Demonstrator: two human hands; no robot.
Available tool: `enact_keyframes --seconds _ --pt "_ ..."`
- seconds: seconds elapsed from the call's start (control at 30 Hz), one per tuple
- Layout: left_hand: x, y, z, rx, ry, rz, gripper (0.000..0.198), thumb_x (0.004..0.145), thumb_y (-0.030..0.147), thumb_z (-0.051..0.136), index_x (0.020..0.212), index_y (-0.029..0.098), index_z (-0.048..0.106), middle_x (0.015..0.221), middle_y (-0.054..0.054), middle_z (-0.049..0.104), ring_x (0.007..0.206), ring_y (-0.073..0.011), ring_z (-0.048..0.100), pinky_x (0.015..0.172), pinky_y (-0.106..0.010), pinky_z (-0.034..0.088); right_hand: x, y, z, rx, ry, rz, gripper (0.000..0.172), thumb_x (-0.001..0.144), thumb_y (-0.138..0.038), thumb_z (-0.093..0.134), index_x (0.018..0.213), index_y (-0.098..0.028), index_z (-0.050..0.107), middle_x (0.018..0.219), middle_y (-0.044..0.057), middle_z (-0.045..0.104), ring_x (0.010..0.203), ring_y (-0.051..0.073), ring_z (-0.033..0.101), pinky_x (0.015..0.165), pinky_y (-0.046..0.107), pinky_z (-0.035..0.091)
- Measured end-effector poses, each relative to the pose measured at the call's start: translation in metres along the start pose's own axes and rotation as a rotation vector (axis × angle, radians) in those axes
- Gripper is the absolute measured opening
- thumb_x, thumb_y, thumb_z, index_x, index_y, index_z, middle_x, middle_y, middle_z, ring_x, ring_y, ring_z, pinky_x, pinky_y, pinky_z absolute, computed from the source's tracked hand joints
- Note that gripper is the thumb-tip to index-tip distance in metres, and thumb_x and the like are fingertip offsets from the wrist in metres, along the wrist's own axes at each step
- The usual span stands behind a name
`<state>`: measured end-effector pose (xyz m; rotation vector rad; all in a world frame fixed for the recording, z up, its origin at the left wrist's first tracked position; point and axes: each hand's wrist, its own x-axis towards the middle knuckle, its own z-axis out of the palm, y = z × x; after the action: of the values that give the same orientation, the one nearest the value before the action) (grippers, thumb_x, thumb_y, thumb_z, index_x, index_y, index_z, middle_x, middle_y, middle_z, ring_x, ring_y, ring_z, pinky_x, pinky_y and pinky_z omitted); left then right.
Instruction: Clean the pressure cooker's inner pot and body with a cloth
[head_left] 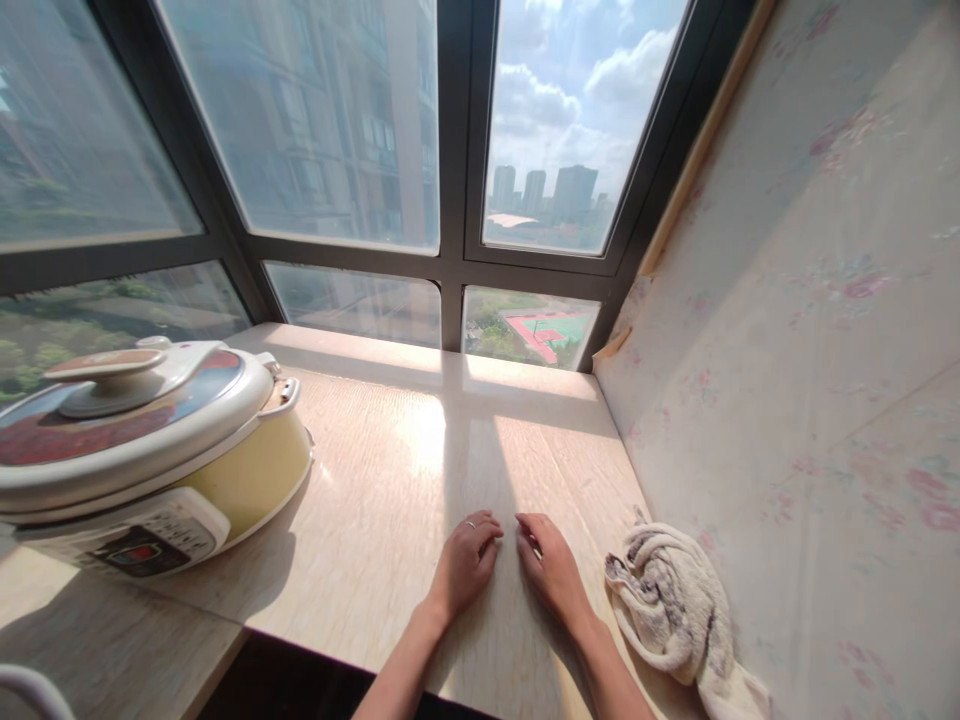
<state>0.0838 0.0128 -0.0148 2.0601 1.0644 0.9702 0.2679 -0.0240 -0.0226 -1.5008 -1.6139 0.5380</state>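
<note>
My left hand (468, 562) rests on the pale, wood-grained window ledge (375, 470), with a ring on one finger. Its fingers are loosely bent, apart from the thumb, and nothing shows in them. Just to the right, separated by a small gap, my right hand (547, 558) lies on the same surface, palm turned inward. Its fingers curve a little, and no object is visible in it. A crumpled off-white towel (675, 595) with dark stains sits right of my right hand, against the wall, not touching it.
On the left stands a large oval electric cooker (247, 470) with a lid and a front control panel. Dark-framed windows (452, 150) rise behind the ledge. A flower-patterned wall (825, 400) bounds the right side. A white curved object (34, 690) shows at the lower left.
</note>
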Motion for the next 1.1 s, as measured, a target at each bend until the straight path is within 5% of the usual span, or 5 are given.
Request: enact_keyframes --seconds 1.1 --pt "0.0002 0.0020 0.0001 -0.031 0.017 0.027 0.026 0.086 0.007 0.053 0.095 0.021 0.074 0.105 -0.007 0.078 0.116 -0.0240 0.068 0.107 -0.044 0.053 0.0005 0.0011 -0.0019 0.030 -0.010 0.070 0.034 0.090 -0.030 0.051 0.115 -0.018 0.071 0.112 0.012 0.073 0.103 0.025 0.069 0.093 0.038 0.055"
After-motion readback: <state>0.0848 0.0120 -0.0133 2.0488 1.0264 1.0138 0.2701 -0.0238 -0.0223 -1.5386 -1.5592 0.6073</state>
